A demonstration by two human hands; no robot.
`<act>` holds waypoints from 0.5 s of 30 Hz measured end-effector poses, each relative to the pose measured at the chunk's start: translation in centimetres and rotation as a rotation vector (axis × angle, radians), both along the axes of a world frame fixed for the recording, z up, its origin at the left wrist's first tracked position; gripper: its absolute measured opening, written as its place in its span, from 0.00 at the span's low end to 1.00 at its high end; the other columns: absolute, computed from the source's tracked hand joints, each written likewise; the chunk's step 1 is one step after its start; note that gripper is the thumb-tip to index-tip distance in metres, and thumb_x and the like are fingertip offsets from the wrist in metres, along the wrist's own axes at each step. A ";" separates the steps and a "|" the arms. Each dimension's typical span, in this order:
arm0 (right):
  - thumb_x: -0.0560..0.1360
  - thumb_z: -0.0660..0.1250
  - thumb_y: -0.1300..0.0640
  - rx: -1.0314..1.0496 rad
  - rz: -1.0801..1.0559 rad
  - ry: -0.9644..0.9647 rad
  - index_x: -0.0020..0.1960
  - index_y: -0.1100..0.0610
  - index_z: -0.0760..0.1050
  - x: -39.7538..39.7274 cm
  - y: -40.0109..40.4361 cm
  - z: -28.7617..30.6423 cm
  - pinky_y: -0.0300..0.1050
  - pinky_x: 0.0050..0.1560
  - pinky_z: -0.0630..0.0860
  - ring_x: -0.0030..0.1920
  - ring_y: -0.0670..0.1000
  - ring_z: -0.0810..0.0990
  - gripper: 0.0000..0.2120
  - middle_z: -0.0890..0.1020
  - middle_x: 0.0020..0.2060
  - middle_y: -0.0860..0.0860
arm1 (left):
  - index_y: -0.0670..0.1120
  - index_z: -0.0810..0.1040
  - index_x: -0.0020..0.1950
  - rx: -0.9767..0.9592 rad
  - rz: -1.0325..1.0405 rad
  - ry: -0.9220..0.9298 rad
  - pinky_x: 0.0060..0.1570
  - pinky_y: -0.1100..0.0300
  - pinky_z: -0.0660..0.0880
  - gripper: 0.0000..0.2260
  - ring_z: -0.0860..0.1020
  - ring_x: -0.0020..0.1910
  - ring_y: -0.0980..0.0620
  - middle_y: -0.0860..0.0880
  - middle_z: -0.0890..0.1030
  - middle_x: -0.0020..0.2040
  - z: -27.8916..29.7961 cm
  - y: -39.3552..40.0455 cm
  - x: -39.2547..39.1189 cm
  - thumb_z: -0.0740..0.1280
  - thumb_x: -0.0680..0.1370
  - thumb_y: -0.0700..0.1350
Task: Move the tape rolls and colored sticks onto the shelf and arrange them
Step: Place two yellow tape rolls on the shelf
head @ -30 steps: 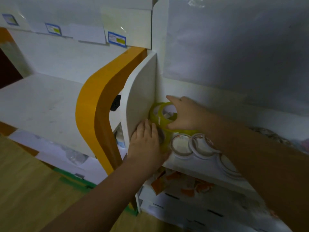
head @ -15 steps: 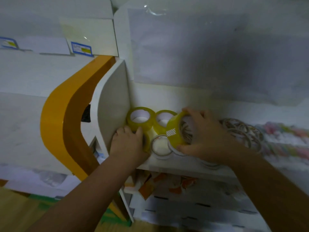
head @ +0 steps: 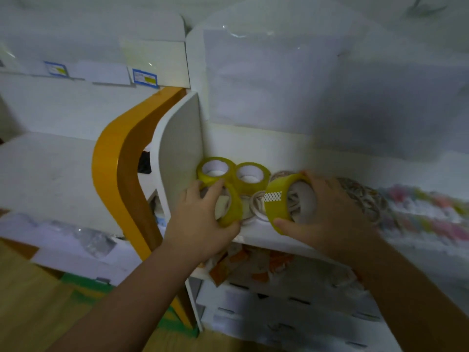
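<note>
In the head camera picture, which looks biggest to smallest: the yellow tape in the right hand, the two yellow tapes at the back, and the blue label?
1. Yellow tape in the right hand, though it is nearer the camera.
2. The two back yellow tapes look alike, so a tie.
3. Blue label.

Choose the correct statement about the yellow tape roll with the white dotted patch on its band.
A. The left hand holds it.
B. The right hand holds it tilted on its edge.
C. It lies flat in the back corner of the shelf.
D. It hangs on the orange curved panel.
B: the right hand grips the yellow tape roll with the white dotted patch, tilted above the white shelf front.
</note>
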State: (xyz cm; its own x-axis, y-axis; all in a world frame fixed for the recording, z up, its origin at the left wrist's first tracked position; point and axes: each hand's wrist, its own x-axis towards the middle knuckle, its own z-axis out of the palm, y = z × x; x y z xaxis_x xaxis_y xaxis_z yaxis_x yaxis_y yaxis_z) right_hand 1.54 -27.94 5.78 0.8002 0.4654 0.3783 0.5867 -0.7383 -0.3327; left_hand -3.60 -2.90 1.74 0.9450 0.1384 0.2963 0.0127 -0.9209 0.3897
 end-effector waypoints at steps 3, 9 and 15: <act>0.66 0.67 0.29 0.031 0.066 -0.007 0.66 0.48 0.71 -1.6 -1.3 0.0 0.39 0.58 0.67 0.59 0.49 0.72 0.35 0.71 0.59 0.41 | 0.57 0.59 0.77 -0.031 -0.005 -0.095 0.60 0.47 0.74 0.39 0.68 0.66 0.44 0.47 0.68 0.68 1.1 -1.0 -2.7 0.66 0.71 0.69; 0.65 0.72 0.29 0.282 0.181 0.217 0.67 0.40 0.67 -5.6 -2.4 -0.9 0.52 0.61 0.74 0.64 0.45 0.74 0.35 0.75 0.63 0.40 | 0.56 0.63 0.76 -0.038 0.081 -0.137 0.60 0.46 0.75 0.39 0.68 0.68 0.46 0.49 0.67 0.69 1.7 -2.3 -9.8 0.68 0.68 0.66; 0.65 0.73 0.33 0.276 0.303 0.209 0.65 0.38 0.65 -9.2 1.3 -0.6 0.49 0.61 0.71 0.66 0.47 0.69 0.33 0.70 0.63 0.41 | 0.58 0.60 0.77 0.018 0.252 -0.093 0.63 0.50 0.72 0.39 0.67 0.69 0.46 0.50 0.66 0.71 2.4 0.5 -16.7 0.68 0.69 0.66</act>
